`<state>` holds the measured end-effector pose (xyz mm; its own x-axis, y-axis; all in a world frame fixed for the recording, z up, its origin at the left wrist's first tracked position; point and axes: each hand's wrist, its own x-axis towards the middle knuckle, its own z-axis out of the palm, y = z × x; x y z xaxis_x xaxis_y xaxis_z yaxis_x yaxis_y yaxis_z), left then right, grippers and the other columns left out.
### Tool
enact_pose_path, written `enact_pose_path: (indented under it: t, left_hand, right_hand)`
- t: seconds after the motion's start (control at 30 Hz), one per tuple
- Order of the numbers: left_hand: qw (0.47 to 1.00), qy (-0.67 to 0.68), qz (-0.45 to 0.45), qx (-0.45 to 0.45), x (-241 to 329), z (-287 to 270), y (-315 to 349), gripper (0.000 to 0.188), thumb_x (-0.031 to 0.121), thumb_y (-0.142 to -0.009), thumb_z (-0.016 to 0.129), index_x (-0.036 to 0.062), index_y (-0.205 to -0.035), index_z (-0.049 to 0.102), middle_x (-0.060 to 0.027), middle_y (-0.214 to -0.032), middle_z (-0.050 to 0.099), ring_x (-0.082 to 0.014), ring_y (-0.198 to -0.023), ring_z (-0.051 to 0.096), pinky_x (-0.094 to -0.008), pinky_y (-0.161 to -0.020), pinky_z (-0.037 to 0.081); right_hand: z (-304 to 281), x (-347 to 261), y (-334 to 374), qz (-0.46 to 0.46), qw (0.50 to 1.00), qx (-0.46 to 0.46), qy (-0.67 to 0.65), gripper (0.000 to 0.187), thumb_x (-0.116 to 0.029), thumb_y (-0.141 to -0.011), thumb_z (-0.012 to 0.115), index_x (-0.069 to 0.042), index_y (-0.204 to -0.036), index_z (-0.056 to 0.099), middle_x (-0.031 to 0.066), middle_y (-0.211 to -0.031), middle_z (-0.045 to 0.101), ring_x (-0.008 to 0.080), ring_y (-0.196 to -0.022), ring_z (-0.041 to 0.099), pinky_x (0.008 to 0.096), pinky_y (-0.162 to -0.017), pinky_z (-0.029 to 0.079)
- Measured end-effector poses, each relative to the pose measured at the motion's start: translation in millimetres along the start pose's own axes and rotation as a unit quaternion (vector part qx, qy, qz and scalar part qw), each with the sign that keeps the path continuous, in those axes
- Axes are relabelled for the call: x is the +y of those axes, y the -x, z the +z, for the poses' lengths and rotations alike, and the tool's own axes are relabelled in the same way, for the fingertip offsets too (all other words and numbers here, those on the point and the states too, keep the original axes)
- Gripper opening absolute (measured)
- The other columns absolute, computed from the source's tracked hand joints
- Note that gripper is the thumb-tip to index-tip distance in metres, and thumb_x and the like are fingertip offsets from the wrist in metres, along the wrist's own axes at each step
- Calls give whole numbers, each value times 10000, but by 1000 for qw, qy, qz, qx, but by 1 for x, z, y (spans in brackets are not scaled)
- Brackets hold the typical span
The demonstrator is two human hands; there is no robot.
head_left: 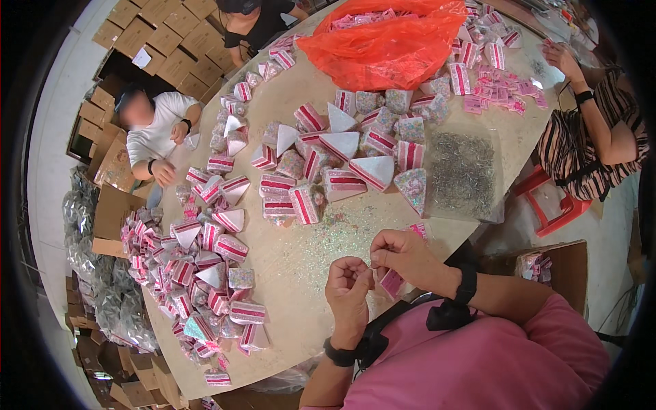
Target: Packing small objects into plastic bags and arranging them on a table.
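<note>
My left hand (349, 292) is closed in a pinch close to the table's near edge; whatever lies between its fingertips is too small to make out. Almost touching it, my right hand (408, 260) pinches too, and a small pink tag (391, 283) hangs just below its fingers. Beyond the hands, iridescent glitter flakes (335, 236) are scattered on the table. Cake-slice ornaments (306, 203), white and pink with glittery backs, lie in a group farther off. Another pink tag (418, 232) rests just past my right hand.
A clear tray (497, 205) of small metal pins stands to the right. Piled cake-slice ornaments (232, 247) cover the table's left side. At the far side are a red plastic bag (383, 58) and loose pink tags (502, 92). Co-workers sit left and right; a red stool (547, 205) stands right.
</note>
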<state>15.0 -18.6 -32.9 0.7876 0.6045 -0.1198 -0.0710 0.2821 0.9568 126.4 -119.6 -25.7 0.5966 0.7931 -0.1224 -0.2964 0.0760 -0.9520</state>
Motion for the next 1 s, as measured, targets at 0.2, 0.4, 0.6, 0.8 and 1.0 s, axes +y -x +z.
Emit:
enact_pose_path:
  t: [0.2,0.4,0.6,0.8,1.0]
  left_hand:
    - [999,28,-19,0,-1,0,1,200,-10,-836,581,12,-1018,500,-36,-817,538,-91,-656,497,-211,-579,426]
    - [999,43,-14,13,-1,2,0,205,-23,-836,572,13,-1021,490,-38,-812,543,-90,-634,500,-213,-567,426]
    - [998,52,-13,24,-5,2,1,168,-22,-844,569,26,-983,488,-34,-801,554,-88,-632,514,-215,-567,426]
    - [994,90,-33,42,-7,4,4,144,-9,-851,589,21,-964,505,-35,-797,557,-87,-640,516,-207,-572,420]
    - [992,111,-57,34,-7,6,5,183,0,-851,601,6,-1016,524,-30,-796,557,-83,-641,511,-199,-574,421]
  right_hand:
    - [-1,3,0,0,1000,-1,-24,61,-50,-866,572,10,-870,576,22,-745,604,64,-648,566,202,-578,461]
    - [-1,6,0,6,1000,6,0,90,-63,-815,589,23,-835,575,13,-716,583,65,-665,515,229,-587,436]
    - [0,6,2,-44,994,26,101,64,-39,-829,590,22,-846,577,33,-742,607,75,-690,567,220,-614,459]
    - [7,0,9,-109,976,66,178,93,-65,-818,580,17,-854,553,84,-703,558,121,-652,506,291,-598,431]
    - [6,5,8,-85,987,79,115,94,-66,-830,578,16,-865,547,71,-716,553,113,-665,503,285,-605,427]
